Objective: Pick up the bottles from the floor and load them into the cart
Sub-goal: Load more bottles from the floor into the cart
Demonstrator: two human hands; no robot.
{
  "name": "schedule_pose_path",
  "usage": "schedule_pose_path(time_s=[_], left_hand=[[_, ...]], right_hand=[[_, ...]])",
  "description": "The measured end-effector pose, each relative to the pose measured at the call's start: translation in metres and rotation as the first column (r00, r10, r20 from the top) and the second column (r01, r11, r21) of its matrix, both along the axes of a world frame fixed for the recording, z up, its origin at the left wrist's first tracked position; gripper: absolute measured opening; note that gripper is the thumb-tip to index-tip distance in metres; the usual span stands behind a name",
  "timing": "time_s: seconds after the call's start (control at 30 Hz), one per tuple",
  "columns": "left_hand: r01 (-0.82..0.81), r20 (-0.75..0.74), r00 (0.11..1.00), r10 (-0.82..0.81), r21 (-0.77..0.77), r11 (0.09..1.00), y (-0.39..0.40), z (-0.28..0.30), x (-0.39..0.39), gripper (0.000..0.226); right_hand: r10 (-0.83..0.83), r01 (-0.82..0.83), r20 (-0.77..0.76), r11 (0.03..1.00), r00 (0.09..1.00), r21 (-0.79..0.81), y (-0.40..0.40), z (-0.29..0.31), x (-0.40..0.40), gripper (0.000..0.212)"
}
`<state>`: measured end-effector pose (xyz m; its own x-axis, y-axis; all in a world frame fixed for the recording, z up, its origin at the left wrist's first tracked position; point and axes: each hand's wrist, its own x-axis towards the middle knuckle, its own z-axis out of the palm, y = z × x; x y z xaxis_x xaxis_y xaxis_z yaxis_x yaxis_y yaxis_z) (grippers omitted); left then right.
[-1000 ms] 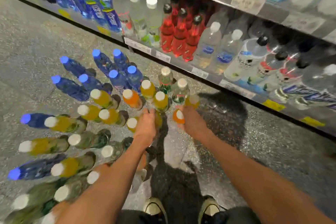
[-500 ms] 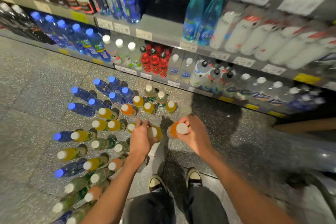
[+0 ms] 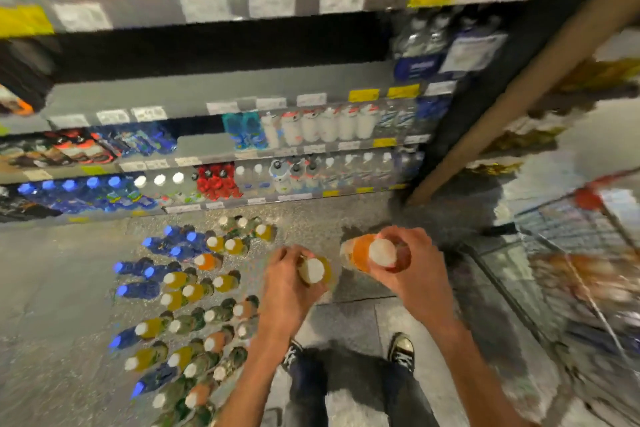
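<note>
Setting: shop aisle, stocked shelves [image 3: 221, 156] behind.
Floor [image 3: 55, 288]: rows of upright bottles [image 3: 194, 291], left.
Left hand [image 3: 287, 284]: fingers grasping yellow bottle [image 3: 317, 270].
Right hand [image 3: 412, 274]: fingers grasping orange bottle [image 3: 363, 253].
Cart [image 3: 568, 253]: wire, right, blurred.

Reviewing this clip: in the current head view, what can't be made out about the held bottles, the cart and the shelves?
- Yellow bottle in the left hand: the label, hidden by fingers, seen cap-on.
- Orange bottle in the right hand: the label, blurred.
- Cart: contents smeared by motion blur, far side cut off by the right edge.
- Shelf price tags: text too blurred to read.
- Floor bottles: labels too small.
</note>
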<state>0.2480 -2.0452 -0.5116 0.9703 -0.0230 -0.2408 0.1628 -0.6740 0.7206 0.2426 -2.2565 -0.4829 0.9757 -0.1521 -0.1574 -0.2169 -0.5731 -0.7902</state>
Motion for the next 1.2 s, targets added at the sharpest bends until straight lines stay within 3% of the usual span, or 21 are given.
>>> schedule_pose_path(time_s=[0.17, 0.53, 0.8, 0.97, 1.2], left_hand=[[0.127, 0.082, 0.988, -0.128, 0.020, 0.992, -0.090, 0.043, -0.023, 0.041], [0.235, 0.079, 0.970, -0.229, -0.077, 0.969, -0.326, 0.097, -0.057, 0.040], [0.437, 0.160, 0.893, -0.421, -0.081, 0.896, -0.454, 0.125, -0.033, 0.037], [0.562, 0.184, 0.823, -0.538, -0.123, 0.818, -0.523, 0.133, 0.007, 0.039], [0.702, 0.229, 0.696, -0.680, -0.020, 0.712, -0.613, 0.135, 0.058, 0.039]], right_hand=[[-0.079, 0.080, 0.136, 0.997, 0.988, -0.004, -0.109, 0.059, -0.052, 0.035], [-0.325, 0.344, 0.177, 0.935, 0.929, -0.090, -0.356, 0.097, -0.155, 0.048], [-0.541, 0.559, 0.215, 0.829, 0.813, -0.028, -0.459, 0.105, -0.181, 0.047], [-0.623, 0.649, 0.206, 0.754, 0.755, -0.098, -0.506, 0.109, -0.167, 0.042], [-0.689, 0.709, 0.169, 0.680, 0.705, -0.187, -0.563, 0.107, -0.137, 0.039]])
